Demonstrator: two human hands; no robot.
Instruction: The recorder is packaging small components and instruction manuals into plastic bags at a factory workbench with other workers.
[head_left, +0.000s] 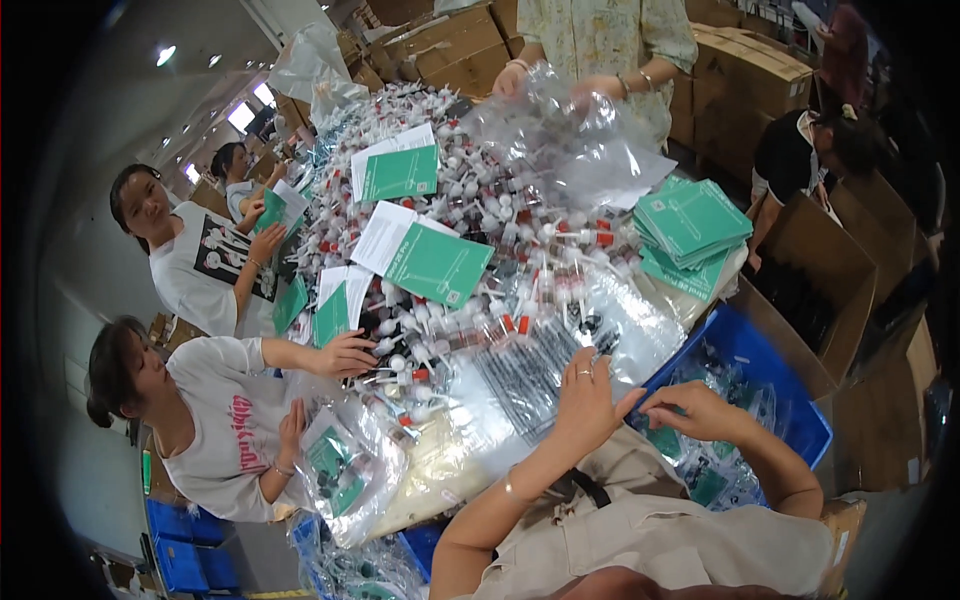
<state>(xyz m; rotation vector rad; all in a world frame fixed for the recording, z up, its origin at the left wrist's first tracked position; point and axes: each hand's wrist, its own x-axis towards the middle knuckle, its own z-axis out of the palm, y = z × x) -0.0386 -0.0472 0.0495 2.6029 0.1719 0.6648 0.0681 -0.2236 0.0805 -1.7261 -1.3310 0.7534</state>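
Observation:
My left hand (590, 400) reaches over the table's near side, fingers stretched out and thumb apart, with nothing visible in it. Its fingertips are by some small black parts (594, 328). Just left of it lies a row of overlapping clear plastic bags with dark bands (530, 372). My right hand (697, 411) is over the edge of a blue crate (806, 432), its fingers curled toward the thumb; whether something small is between them is hidden. Bagged sets with green cards (712, 484) fill the crate.
Small white-capped bottles (470, 190) are heaped along the table. Green booklets lie on the heap (438, 264) and in a stack (693, 225) at right. A co-worker's hand (346, 354) touches the heap at left; another co-worker handles a clear bag (545, 115) across the table. Cardboard boxes (815, 285) stand at right.

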